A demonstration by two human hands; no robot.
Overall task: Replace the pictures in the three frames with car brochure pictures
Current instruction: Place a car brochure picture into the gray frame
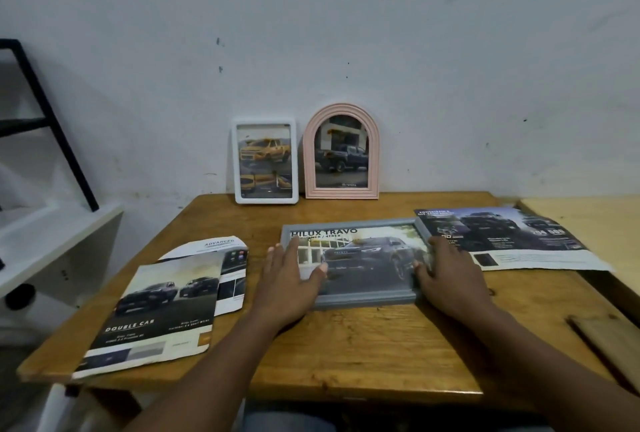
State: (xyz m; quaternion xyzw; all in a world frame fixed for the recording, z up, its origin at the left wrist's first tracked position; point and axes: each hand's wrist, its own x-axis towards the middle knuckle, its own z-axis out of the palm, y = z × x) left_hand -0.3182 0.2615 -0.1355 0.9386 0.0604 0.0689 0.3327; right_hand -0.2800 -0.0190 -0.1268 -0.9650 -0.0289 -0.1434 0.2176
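Note:
A grey frame (356, 223) lies flat in the middle of the wooden table (346, 345), showing a dark car picture titled "Hilux Travo". My left hand (289, 275) rests with straight fingers on its left end, thumb on the picture. My right hand (446, 275) lies on its right end, fingers at the frame's edge. A white frame (266, 161) with a yellow pickup picture and a pink arched frame (342, 151) with a dark pickup picture stand against the wall.
A "Double Cab" brochure page (156, 313) and a cut page (225, 258) lie at the left. A large brochure sheet (502, 237) lies at the right, overlapping a second table (588, 220). A white shelf (52, 234) stands left. A wooden strip (606, 341) lies at the right.

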